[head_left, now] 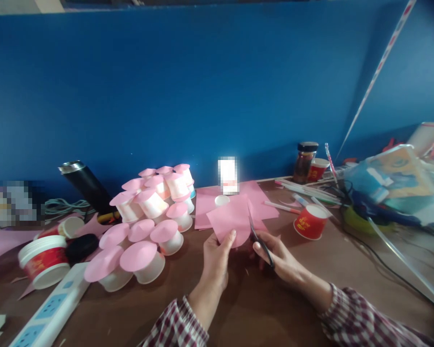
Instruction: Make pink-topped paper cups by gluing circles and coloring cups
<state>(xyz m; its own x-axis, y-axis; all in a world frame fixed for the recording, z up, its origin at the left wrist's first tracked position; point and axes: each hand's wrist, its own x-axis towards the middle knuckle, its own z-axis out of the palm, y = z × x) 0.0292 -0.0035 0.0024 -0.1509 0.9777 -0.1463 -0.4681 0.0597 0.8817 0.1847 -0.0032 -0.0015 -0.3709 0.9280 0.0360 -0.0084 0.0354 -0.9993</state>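
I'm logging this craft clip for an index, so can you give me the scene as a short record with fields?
left hand: holds the pink paper sheet by its lower edge, thumb on top
right hand: grip closed on black scissors, blades in the sheet
left of hands: cluster of white cups with pink paper lids
right of hands: red paper cup, upright
behind: more pink paper flat on the brown table
near left: white power strip
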